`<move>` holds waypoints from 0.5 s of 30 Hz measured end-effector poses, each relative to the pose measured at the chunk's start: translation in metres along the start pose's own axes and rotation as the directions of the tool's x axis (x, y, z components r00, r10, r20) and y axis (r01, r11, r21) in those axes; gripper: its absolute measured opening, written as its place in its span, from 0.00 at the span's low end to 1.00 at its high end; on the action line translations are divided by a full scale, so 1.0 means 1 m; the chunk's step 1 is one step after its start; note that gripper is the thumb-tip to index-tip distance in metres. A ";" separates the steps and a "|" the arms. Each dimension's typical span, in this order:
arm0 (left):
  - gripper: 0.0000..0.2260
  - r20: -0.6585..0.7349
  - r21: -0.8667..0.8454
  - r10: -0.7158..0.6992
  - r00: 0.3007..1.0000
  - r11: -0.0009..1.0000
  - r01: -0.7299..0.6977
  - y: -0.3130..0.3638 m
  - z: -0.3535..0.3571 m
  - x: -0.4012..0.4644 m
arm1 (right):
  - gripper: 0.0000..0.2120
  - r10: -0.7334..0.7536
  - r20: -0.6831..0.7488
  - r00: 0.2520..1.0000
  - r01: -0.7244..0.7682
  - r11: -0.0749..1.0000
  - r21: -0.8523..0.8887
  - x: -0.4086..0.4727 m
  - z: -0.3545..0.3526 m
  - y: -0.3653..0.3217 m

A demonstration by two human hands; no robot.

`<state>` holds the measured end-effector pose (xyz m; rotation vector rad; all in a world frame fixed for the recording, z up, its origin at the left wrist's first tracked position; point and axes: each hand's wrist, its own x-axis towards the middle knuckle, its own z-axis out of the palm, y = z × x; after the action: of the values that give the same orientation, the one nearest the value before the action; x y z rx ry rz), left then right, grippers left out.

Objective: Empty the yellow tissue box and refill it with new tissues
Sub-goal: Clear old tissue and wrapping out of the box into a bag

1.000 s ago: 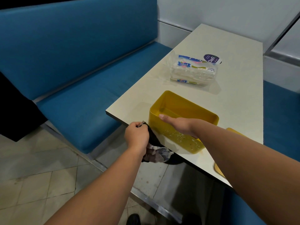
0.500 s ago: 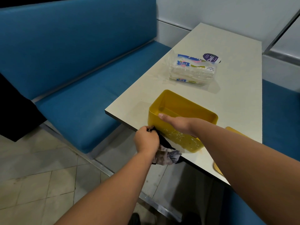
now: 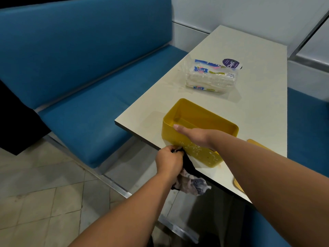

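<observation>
Yellow tissue box [image 3: 187, 111] held open-topped at the near corner of the worktop [image 3: 258, 72], with a cloth [image 3: 191, 182] at its side.

The near rim of the box is gripped by the right hand [image 3: 194, 135], thumb along the edge. A dark, patterned cloth is clenched in the left hand [image 3: 168, 160] against the box's droplet-speckled near wall, at 7 o'clock from the box. A wrapped pack of paper towels [image 3: 211, 77] is seen at 12 o'clock, apart from the box. A yellow lid [image 3: 256, 142] is partly hidden at 4 o'clock.

This looks like a diner or canteen booth. A long blue padded bench [image 3: 85, 72] runs along a pale narrow surface [image 3: 249, 56]. Another blue seat [image 3: 308, 111] sits opposite, above a tiled floor [image 3: 35, 193].
</observation>
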<state>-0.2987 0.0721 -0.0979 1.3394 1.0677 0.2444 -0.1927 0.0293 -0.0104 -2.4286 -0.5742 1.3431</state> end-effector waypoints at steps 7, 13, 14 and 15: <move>0.06 0.081 -0.026 -0.028 0.996 0.999 0.030 -0.002 0.004 -0.003 | 0.42 -0.005 -0.001 1.000 0.005 1.000 0.007 0.002 0.001 0.000; 0.06 -0.015 -0.087 -0.021 1.000 0.996 0.020 0.001 -0.001 0.001 | 0.43 -0.012 0.003 1.000 0.012 1.000 0.006 0.002 0.001 0.000; 0.06 0.008 -0.075 -0.013 1.000 0.997 0.013 0.001 -0.002 0.000 | 0.42 -0.011 0.002 1.000 0.011 1.000 0.010 0.001 0.001 0.000; 0.07 0.014 -0.068 -0.004 1.000 0.998 0.005 0.001 -0.002 0.000 | 0.42 -0.008 0.003 1.000 0.008 1.000 0.012 0.000 0.001 0.000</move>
<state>-0.2996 0.0739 -0.0968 1.2763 1.0419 0.2656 -0.1932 0.0298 -0.0106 -2.4120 -0.5744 1.3436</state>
